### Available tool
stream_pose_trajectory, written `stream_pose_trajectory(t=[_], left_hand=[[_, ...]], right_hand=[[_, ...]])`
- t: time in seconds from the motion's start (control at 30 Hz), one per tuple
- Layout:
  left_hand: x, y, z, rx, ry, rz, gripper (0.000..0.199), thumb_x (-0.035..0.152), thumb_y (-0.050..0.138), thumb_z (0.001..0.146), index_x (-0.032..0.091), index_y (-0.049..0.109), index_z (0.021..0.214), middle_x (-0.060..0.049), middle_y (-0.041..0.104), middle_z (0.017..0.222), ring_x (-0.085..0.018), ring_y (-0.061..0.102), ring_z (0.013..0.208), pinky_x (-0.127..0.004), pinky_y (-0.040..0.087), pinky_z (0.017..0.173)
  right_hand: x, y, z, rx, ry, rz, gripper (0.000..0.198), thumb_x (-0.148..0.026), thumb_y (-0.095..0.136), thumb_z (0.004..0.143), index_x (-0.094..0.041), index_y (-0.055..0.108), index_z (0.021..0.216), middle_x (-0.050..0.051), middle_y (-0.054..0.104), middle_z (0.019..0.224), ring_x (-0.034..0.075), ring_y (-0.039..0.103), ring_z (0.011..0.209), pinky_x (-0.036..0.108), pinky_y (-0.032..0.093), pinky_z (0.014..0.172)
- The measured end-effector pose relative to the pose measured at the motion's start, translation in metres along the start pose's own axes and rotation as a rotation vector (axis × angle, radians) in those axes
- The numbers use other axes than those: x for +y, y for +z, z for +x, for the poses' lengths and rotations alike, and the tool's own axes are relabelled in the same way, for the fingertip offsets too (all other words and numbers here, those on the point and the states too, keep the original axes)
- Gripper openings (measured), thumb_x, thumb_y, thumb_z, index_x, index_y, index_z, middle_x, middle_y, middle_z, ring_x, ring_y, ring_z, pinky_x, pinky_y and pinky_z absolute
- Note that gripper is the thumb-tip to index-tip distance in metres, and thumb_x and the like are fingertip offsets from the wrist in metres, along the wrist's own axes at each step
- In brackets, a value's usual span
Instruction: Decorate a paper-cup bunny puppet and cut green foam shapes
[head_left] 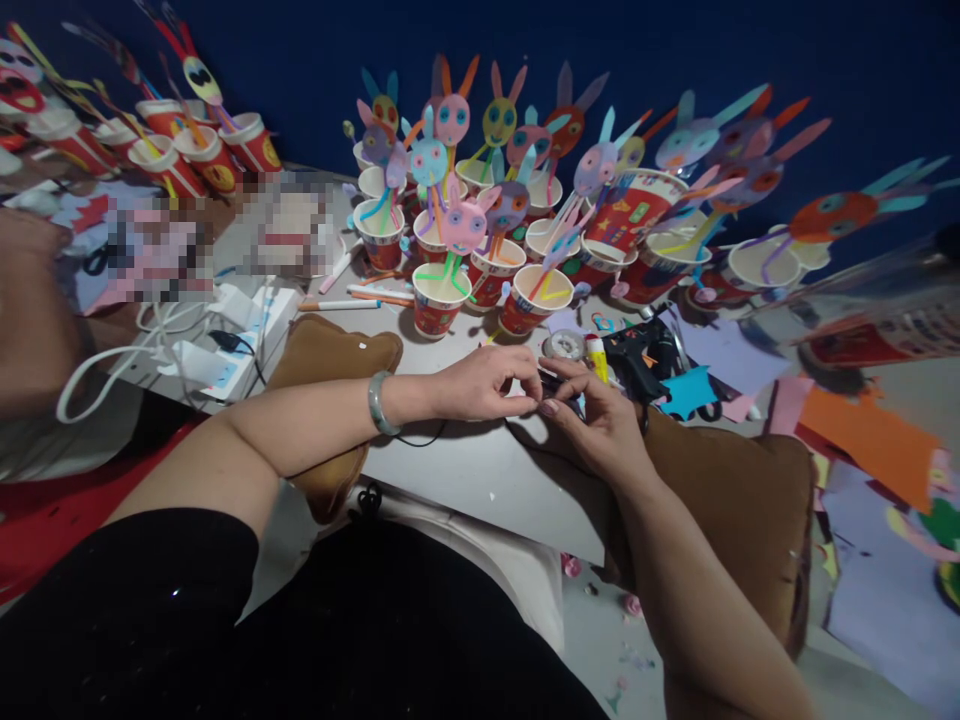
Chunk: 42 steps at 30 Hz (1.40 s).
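My left hand (487, 383), a bangle on its wrist, has thumb and forefinger pinched together; what they hold is hidden. Close beside it, my right hand (600, 420) curls its fingers around a small dark object (553, 384), too hidden to name. The two hands nearly touch over the white table. Just past my right fingers lie a roll of clear tape (564, 345), a yellow glue stick (598, 355) and a black glue gun (637, 350). Paper cups (440, 300) with paper rabbit heads on pipe-cleaner stems stand in rows beyond my hands.
Brown cushions (739, 500) lie under both forearms. White power strips (247, 340) with cables sit to the left, near markers (345, 305). Another person's arm (34, 310) shows at far left, by more decorated cups (206, 160). Coloured paper scraps (870, 440) spread on the right.
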<state>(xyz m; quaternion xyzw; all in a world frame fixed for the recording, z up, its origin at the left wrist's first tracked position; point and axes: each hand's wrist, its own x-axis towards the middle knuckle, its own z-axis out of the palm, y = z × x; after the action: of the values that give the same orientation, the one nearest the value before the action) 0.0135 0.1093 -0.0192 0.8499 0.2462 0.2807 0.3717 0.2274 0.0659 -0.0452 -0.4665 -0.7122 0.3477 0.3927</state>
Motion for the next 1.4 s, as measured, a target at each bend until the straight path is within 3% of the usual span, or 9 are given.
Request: stream_pose_trajectory(t=[0.23,0.4,0.7,1.4], left_hand=[[-0.004,0.002,0.001,0.002,-0.093,-0.085,0.013,0.027,0.064,0.079,0.014,0.066,0.076,-0.003,0.064,0.08,-0.011,0.055,0.071,-0.024,0.043,0.067],[-0.007,0.003,0.001,-0.035,-0.151,-0.064,0.016,0.03,0.065,0.079,0.014,0.064,0.075,-0.003,0.063,0.079,-0.012,0.054,0.07,-0.024,0.041,0.066],[-0.004,0.005,-0.006,-0.134,-0.064,0.332,0.013,0.025,0.054,0.084,0.016,0.063,0.086,-0.006,0.063,0.091,-0.017,0.056,0.081,-0.028,0.04,0.07],[-0.004,0.004,-0.007,-0.176,-0.065,0.445,0.016,0.025,0.052,0.087,0.016,0.063,0.091,-0.007,0.064,0.098,-0.018,0.059,0.085,-0.03,0.04,0.068]], right_hand=[[0.001,-0.005,-0.001,0.067,0.038,0.037,0.018,-0.042,0.065,0.088,-0.023,0.061,0.088,0.011,0.072,0.116,0.029,0.066,0.113,0.049,0.046,0.103],[-0.005,-0.006,-0.002,0.041,0.026,0.019,0.012,-0.035,0.066,0.086,-0.024,0.063,0.086,0.005,0.071,0.092,0.024,0.068,0.092,0.041,0.052,0.088],[-0.015,0.002,-0.002,-0.028,-0.178,-0.24,0.008,-0.028,0.07,0.083,-0.025,0.063,0.082,0.002,0.068,0.078,0.021,0.06,0.077,0.038,0.044,0.075],[-0.005,0.007,-0.003,-0.019,-0.321,-0.411,0.008,-0.028,0.069,0.085,-0.024,0.064,0.083,0.001,0.068,0.076,0.019,0.056,0.074,0.039,0.037,0.08]])
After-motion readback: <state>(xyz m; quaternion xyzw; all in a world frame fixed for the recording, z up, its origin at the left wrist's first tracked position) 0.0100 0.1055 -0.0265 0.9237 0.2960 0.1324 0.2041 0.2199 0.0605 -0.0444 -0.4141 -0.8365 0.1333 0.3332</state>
